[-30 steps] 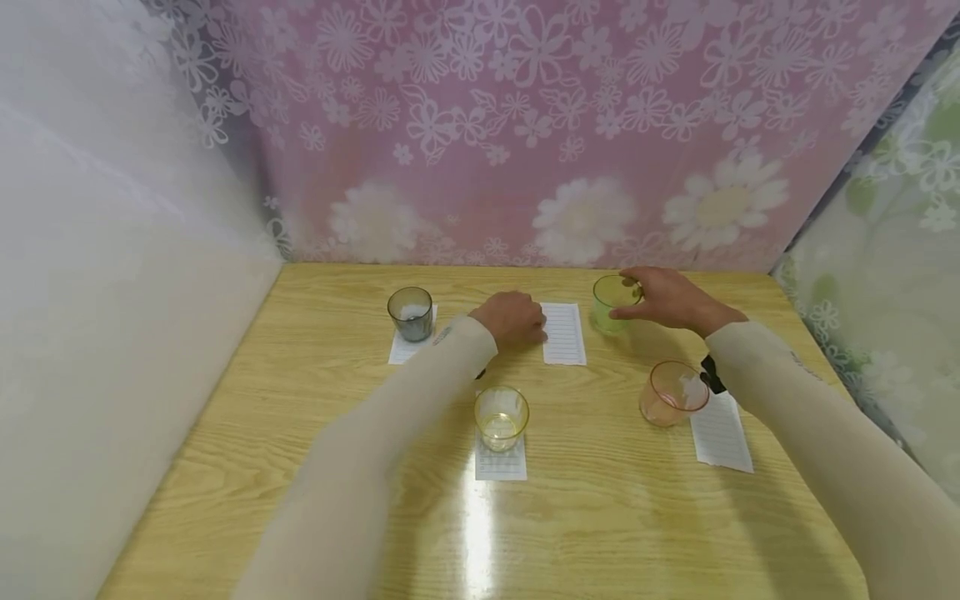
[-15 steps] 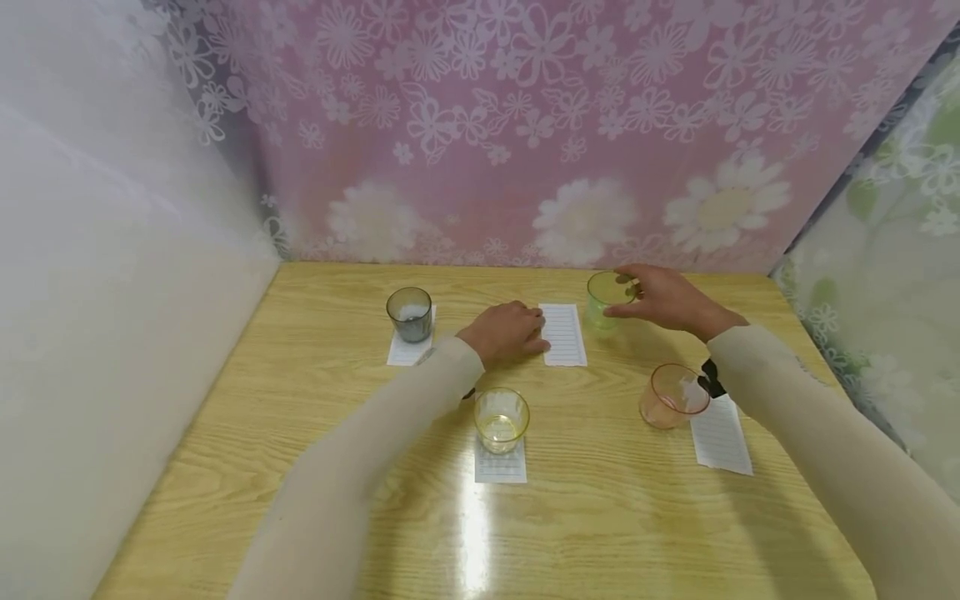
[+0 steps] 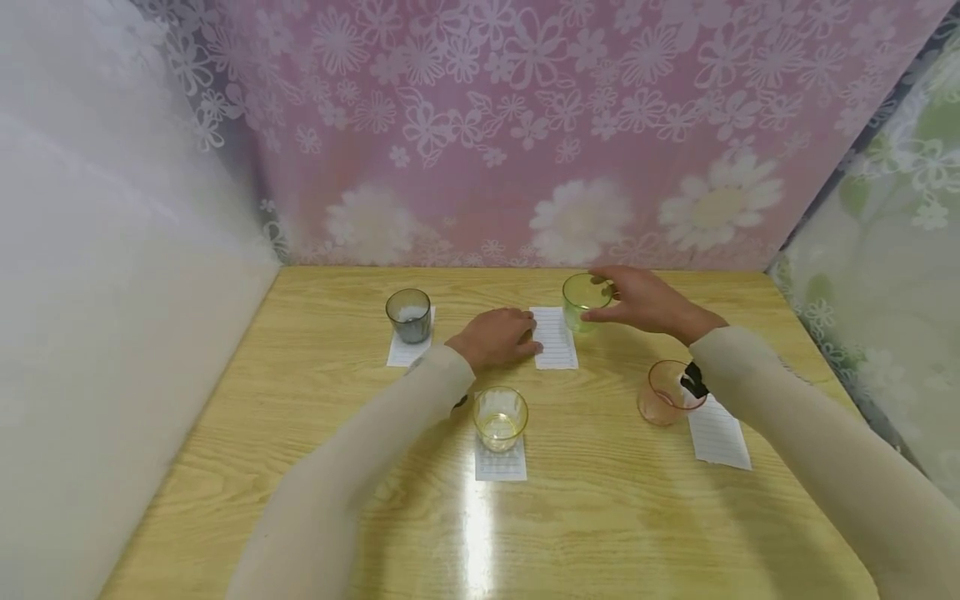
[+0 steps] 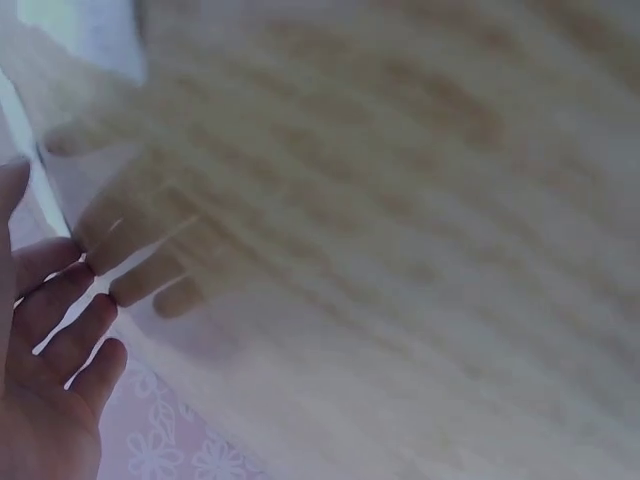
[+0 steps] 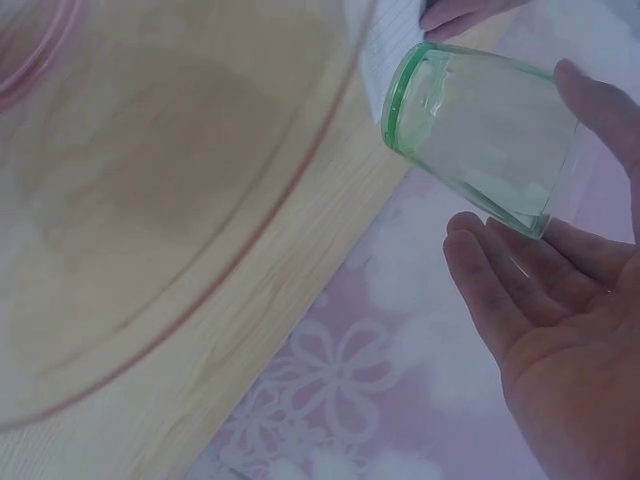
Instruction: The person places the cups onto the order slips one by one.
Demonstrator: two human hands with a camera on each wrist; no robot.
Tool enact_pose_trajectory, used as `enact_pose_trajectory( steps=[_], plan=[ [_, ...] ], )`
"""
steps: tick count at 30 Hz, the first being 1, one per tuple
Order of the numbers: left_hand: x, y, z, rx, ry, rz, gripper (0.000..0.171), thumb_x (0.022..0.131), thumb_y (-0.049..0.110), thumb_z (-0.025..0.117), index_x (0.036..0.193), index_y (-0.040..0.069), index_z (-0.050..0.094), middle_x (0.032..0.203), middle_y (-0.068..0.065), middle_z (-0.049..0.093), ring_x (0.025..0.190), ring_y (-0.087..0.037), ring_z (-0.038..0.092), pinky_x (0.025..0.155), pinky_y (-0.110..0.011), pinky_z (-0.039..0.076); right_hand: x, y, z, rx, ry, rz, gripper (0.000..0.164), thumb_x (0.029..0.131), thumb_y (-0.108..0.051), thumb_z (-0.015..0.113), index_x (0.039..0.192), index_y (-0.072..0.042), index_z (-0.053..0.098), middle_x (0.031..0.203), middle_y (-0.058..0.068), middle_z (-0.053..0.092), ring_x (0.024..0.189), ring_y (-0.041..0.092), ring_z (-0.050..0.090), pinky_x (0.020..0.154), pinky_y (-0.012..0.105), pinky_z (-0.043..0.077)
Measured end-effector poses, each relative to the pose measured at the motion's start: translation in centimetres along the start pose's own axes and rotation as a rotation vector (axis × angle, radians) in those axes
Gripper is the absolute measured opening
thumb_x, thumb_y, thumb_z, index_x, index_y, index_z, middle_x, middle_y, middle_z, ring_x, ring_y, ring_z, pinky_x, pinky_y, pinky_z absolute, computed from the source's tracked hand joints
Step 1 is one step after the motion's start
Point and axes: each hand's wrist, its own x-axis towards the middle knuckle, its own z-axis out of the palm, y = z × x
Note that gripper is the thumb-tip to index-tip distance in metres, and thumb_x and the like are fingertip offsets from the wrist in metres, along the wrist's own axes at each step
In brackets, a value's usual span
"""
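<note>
My right hand [image 3: 645, 302] holds a green-tinted glass [image 3: 577, 302] near its rim, thumb in front and fingers behind. In the right wrist view the glass [image 5: 480, 135] sits between thumb and fingertips. The glass overlaps the right edge of a lined paper slip [image 3: 551, 343] in the head view; whether its base touches the slip, I cannot tell. My left hand [image 3: 495, 337] lies palm down, fingertips at the slip's left edge. In the left wrist view its fingers [image 4: 80, 340] are loosely bent against the tabletop.
A grey glass [image 3: 409, 317] stands on a slip at back left, and a yellow glass [image 3: 501, 421] on another in front. Below my right wrist, a pink glass [image 3: 660, 402] stands by a fourth slip [image 3: 720, 437]. A floral wall [image 3: 450, 192] closes off the back.
My right hand has moved left with the green glass, bringing it over the slip's right edge. My left hand has shifted slightly left and nearer, its fingers spreading out beside the slip.
</note>
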Motion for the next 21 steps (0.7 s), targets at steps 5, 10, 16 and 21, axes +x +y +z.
enact_pose_trajectory(
  steps=[5,10,16,21],
  plan=[
    [-0.2,0.4,0.3,-0.004,0.05,-0.017,0.042,0.111,0.055,0.059,0.1,0.017,0.069,0.111,0.0,0.072,0.101,-0.021,0.071,0.105,-0.04,0.058,0.2,-1.1,0.4,-0.006,-0.01,-0.02,0.088,0.1,-0.041,0.082,0.166,0.0,0.041,0.159,0.026,0.055,0.138,0.047,0.062,0.109,0.064,0.054],
    [-0.4,0.1,0.8,-0.016,0.04,-0.048,0.04,0.109,0.057,0.062,0.104,0.018,0.068,0.108,0.002,0.07,0.099,-0.018,0.07,0.094,-0.037,0.06,0.3,-2.1,0.9,-0.023,-0.023,-0.035,0.089,0.1,-0.045,0.081,0.166,-0.001,0.041,0.159,0.025,0.055,0.137,0.046,0.063,0.109,0.063,0.055],
    [-0.8,-0.5,0.7,-0.025,0.027,-0.031,0.046,0.108,0.06,0.063,0.12,0.016,0.07,0.127,-0.002,0.073,0.114,-0.02,0.072,0.099,-0.038,0.06,0.2,-2.6,1.1,-0.018,-0.015,-0.05,0.089,0.1,-0.046,0.081,0.165,0.0,0.042,0.158,0.026,0.056,0.135,0.046,0.064,0.107,0.063,0.055],
    [-1.1,-0.8,1.0,-0.025,0.032,-0.021,0.043,0.108,0.061,0.062,0.106,0.018,0.067,0.127,-0.001,0.072,0.113,-0.02,0.072,0.098,-0.038,0.061,0.5,-2.8,1.6,-0.017,-0.014,-0.064,0.089,0.099,-0.044,0.082,0.165,0.001,0.042,0.158,0.026,0.056,0.134,0.046,0.064,0.108,0.062,0.056]
  ],
)
